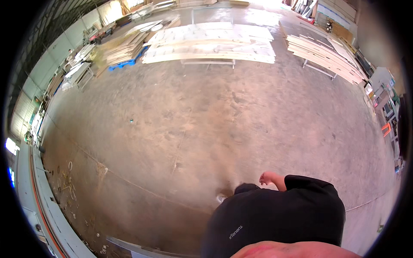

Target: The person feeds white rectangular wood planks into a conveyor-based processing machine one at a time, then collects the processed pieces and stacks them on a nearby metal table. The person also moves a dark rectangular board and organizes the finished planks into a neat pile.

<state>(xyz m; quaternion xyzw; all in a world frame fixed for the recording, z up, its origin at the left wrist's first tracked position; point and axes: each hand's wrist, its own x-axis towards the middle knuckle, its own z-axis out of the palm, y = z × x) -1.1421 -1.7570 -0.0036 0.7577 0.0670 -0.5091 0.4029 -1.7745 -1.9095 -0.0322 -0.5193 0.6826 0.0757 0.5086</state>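
Observation:
My right hand [268,177] reaches out past a short black sleeve [312,184], over the bare concrete floor. Its fingers curl loosely, a gap shows below them, and nothing is visible in them. It touches no object. My left hand is out of the picture. Below, my black shirt [275,215] fills the lower right part of the view, and the tip of a shoe [221,198] shows beside it.
Ahead stands a wide stack of pale boards [208,43] on a metal stand. More boards [325,58] lie to the right; others [127,49] rest on a blue pallet [124,65]. A long machine rail [41,206] runs along the left. Loose scraps [69,185] litter the floor nearby.

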